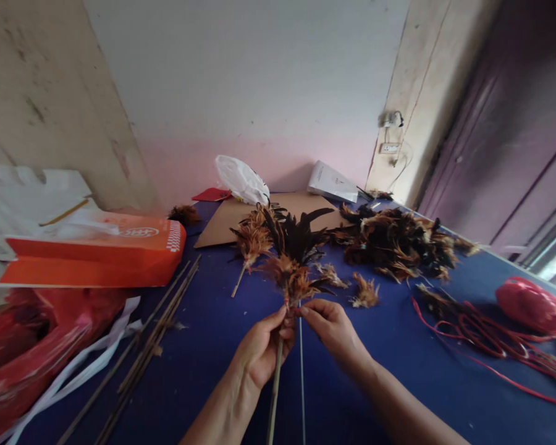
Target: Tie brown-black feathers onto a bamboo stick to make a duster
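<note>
My left hand point(261, 349) is wrapped round the thin bamboo stick of a feather duster point(291, 278), just under the feathers. The stick point(275, 395) slants down toward me. Brown feathers ring the top of it, with long black ones fanning out above; a bit of red shows at the binding. My right hand point(332, 327) pinches thumb and finger together at the base of the feathers, touching the left fingertips. What lies in that pinch is too small to make out. Small loose feather tufts point(366, 290) lie beyond the right hand.
A heap of dark feathers point(393, 241) lies right. Red plastic string point(486, 340) trails from a red bundle point(532, 304). Bare sticks point(152, 340), an orange bag point(97, 253) and red plastic point(60, 352) are left. A smaller feather bunch point(252, 241) rests near cardboard point(217, 222).
</note>
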A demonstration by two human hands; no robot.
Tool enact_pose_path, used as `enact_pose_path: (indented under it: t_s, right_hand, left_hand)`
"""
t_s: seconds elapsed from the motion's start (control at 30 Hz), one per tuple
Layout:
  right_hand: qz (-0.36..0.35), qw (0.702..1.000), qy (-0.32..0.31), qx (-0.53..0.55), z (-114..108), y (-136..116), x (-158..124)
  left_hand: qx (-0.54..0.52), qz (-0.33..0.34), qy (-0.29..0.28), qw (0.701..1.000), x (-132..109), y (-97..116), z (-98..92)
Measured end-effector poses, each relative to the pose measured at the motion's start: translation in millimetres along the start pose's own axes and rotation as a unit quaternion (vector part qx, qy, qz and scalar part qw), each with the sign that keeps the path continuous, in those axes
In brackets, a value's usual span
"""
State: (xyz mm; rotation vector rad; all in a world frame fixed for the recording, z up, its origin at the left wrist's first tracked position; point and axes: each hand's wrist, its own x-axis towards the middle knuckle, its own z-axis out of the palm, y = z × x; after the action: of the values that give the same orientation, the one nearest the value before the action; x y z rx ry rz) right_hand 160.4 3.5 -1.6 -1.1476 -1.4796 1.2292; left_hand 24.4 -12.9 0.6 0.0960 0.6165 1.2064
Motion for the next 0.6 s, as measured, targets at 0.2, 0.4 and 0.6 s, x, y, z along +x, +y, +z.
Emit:
enact_pose_path:
  t_s: [0.2,0.4,0.6]
  right_hand:
    - [-0.002,1.000,0.001,0.030,0.0,-1.9,-0.8]
    - [-0.006,0.999,0.003,0.040,-1.0,-5.8,-3.1]
    - [-0.041,0.998,0.015,0.043,-3.2,-10.9,-2.9]
  left_hand:
    - [0.026,-0.010,-0.034,0.999,1.4,-0.4,-3.0]
    - [0.110,0.007,-0.048,0.993,-1.2,-2.6,-3.1]
    - [0.083,0.010,-0.087,0.993,-0.3,-3.5,-3.5]
